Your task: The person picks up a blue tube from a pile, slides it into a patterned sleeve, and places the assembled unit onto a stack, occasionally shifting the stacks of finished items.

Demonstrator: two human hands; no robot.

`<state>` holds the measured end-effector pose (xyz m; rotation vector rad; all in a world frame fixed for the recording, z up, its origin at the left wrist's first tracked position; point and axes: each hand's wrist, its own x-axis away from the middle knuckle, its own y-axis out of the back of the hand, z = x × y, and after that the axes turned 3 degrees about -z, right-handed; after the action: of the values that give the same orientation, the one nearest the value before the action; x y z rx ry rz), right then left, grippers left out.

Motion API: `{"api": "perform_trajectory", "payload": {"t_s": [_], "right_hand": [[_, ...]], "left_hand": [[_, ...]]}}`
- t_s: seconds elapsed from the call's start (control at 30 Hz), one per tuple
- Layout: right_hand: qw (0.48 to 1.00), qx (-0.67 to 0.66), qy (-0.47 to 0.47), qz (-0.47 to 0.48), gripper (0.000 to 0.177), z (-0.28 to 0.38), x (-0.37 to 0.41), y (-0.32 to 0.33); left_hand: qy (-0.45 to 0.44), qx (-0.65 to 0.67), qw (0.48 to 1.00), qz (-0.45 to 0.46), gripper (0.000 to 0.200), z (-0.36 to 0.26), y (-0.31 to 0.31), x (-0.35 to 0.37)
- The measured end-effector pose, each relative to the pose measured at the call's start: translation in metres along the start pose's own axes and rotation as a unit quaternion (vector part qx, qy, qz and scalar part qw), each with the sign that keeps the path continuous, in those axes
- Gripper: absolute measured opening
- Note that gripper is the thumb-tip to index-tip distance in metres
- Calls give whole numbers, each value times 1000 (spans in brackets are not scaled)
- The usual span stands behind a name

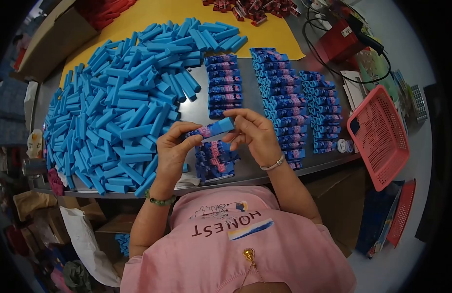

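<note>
Above the table's front edge, my left hand [173,146] is closed, pinching a light blue tube [226,125] with a dark blue and pink printed sleeve [205,131] around part of it. The tube's plain blue end points right. My right hand [255,134] has its curled fingertips at that end, index finger above and thumb below. Just under the hands lies a stack of flat printed sleeves [216,161]. Left of my left hand spreads a large heap of plain blue tubes [123,112].
Sleeved tubes stand in a short row [224,85] and longer rows [282,97] beyond and right of my hands. A pink perforated basket [379,139] sits at the right edge, near a red box [338,41] with cables. Small red pieces [257,10] lie on yellow board [187,10].
</note>
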<state>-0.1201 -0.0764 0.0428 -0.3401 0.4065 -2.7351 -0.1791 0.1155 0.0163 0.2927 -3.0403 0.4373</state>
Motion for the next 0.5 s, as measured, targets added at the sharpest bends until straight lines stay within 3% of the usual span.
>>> {"api": "perform_trajectory", "payload": {"t_s": [0.13,0.5], "right_hand": [[993,-76,-78,37,23,-9,0,0],[990,-105,-96,17,22,-10,1,-1]], "left_hand": [[-15,16,1000,17,18,-1,-5,1],[-1,16,1000,14,20,3,-7,2]]}}
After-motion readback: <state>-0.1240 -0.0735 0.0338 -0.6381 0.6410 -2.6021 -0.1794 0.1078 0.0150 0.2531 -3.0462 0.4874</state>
